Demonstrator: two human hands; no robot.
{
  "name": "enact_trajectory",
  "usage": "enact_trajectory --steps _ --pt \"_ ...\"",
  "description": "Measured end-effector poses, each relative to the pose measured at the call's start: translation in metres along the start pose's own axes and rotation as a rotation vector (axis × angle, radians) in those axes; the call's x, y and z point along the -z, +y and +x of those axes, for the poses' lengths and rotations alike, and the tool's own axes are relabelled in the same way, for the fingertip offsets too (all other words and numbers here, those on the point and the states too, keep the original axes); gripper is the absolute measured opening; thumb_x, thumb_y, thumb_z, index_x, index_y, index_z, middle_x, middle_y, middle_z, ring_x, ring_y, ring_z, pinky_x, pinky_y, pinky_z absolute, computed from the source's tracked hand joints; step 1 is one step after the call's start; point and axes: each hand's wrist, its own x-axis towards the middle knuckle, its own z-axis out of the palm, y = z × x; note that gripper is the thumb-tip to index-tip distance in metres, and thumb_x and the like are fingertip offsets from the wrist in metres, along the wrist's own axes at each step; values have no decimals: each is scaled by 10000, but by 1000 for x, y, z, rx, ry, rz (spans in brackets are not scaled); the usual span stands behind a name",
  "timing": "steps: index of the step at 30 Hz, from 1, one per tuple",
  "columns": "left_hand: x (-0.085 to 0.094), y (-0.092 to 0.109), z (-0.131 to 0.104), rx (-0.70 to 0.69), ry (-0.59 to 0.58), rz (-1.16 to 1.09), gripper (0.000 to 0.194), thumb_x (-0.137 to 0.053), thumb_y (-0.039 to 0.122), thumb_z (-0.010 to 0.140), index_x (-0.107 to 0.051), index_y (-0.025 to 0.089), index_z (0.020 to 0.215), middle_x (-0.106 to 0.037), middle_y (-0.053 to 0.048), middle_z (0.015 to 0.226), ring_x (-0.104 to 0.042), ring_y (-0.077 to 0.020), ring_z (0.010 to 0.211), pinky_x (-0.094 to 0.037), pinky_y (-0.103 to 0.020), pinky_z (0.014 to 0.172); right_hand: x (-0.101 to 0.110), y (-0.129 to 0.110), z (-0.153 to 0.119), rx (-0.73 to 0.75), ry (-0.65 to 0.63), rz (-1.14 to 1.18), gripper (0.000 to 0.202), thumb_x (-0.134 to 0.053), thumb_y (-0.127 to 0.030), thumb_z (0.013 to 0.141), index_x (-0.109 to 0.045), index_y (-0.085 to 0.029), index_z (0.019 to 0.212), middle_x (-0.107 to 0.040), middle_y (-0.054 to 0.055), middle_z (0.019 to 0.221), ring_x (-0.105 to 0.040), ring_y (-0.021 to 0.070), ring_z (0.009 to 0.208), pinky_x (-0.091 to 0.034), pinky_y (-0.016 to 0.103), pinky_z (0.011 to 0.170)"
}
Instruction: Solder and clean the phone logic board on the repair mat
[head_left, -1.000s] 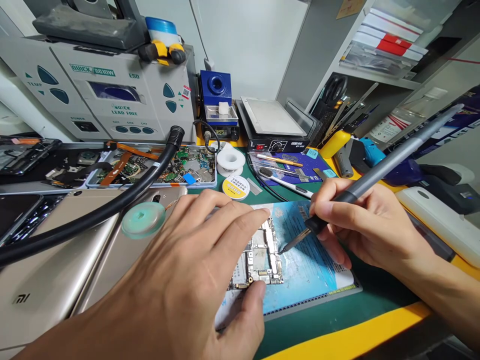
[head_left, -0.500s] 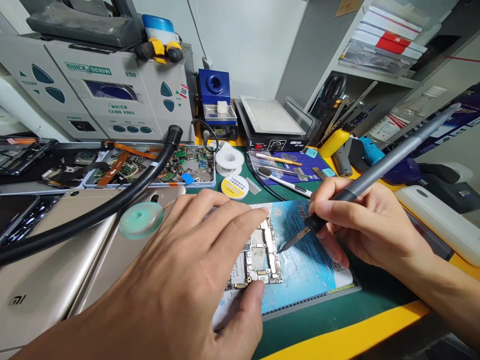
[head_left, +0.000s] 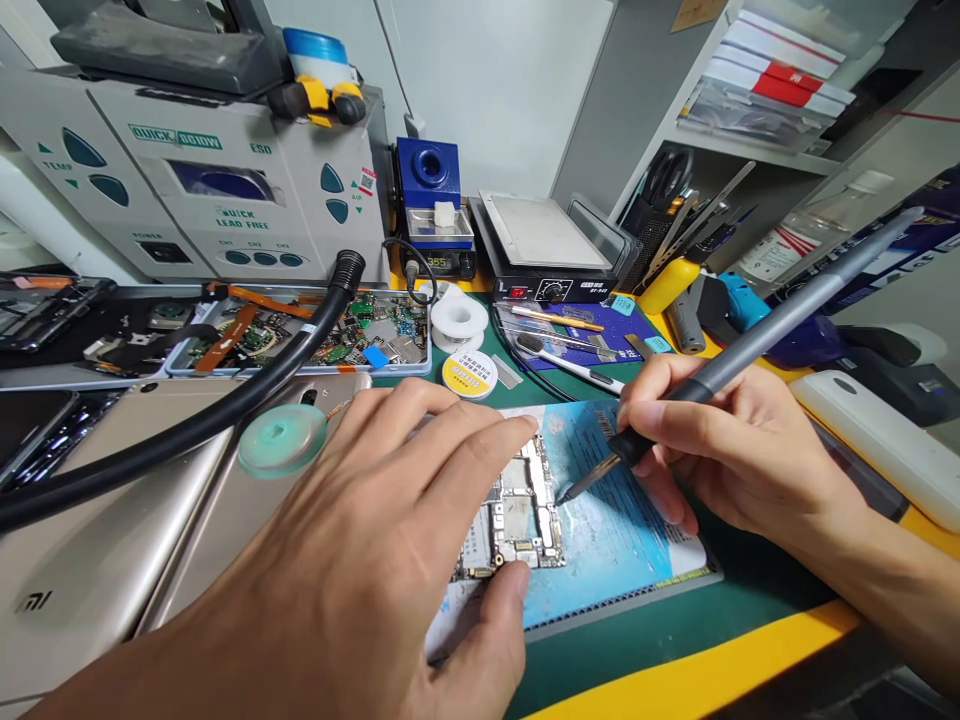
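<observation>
Nearby, hose [head_left: 232,412] crosses tray [head_left: 430,338]; left hand [head_left: 409,520] clasps circuit board [head_left: 519,518], right hand [head_left: 742,455] pinches soldering iron [head_left: 787,318]

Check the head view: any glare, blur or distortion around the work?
Head view: pale sheen on the blue pad beside the pen-shaped tool's tip; board fairly sharp, finest parts too small to make out; left hand covers some; shelf leans, probably wide-angle distortion.
</observation>
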Motion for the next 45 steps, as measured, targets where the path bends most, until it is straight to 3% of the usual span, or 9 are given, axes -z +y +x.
enact_trajectory --steps 14,19,24,28,33,36,40,42,45 --pt "4 0 4 -32 -35 -14 552 -658 189 790 -620 173 1340 -668 -54 1239 -566 -270 1178 -362 -438 1147 -2 1 1 3 -14 -12 162 -779 -283 808 -711 -258 663 -645 -48 426 -580 153 267 -448 179 254" --pt "8 -2 3 -17 -73 -19 557 -679 190 834 -584 176 1383 -650 -49 1221 -549 -237 1171 -320 -417 1194 -2 -1 5 -41 -12 114 154 -776 -264 769 -706 -254 632 -624 -47 404 -551 157 245 -436 196 229" --pt "19 -5 7 -48 -126 -63 481 -622 207 915 -568 193 1393 -678 -53 1206 -579 -227 1146 -444 -391 1051 -2 -5 9 -127 27 223 242 -810 -324 708 -630 -218 587 -671 8 458 -548 157 242 -406 184 216" --pt "21 -9 12 -93 -89 -71 415 -575 180 937 -601 149 1350 -719 -69 1199 -620 -225 1130 -461 -388 1053 -1 -8 8 -142 40 265 234 -789 -327 738 -640 -196 614 -690 22 479 -549 129 254 -406 152 246" --pt "15 -18 10 -187 15 -116 289 -550 71 984 -634 112 1258 -750 -93 1172 -669 -191 1125 -484 -330 1088 2 -9 12 -234 4 331 354 -700 -375 815 -643 -168 533 -584 31 366 -466 80 229 -347 122 265" --pt "17 -18 10 -122 79 -130 270 -548 27 981 -651 163 1191 -731 -76 1135 -686 -175 1082 -531 -304 1009 2 -11 16 -249 34 389 317 -684 -317 822 -646 -172 542 -590 12 388 -465 76 242 -361 129 268" --pt "24 -13 15 17 192 -84 210 -531 66 997 -687 178 911 -591 -38 884 -601 -143 799 -505 -270 695 1 -14 18 -250 74 456 318 -671 -261 839 -631 -176 535 -593 13 403 -466 83 248 -372 143 254" --pt "26 -12 17 191 200 -181 272 -516 182 1051 -674 187 829 -581 -18 808 -570 -128 700 -485 -264 630 2 -14 18 -245 81 475 320 -660 -250 858 -635 -176 548 -592 14 406 -465 85 258 -383 148 253" --pt "27 -13 19 585 103 -587 371 -536 462 1070 -676 194 854 -616 12 685 -564 -118 561 -498 -259 551 4 -13 19 -245 93 501 308 -653 -233 871 -633 -182 567 -588 9 410 -457 89 268 -395 157 254"
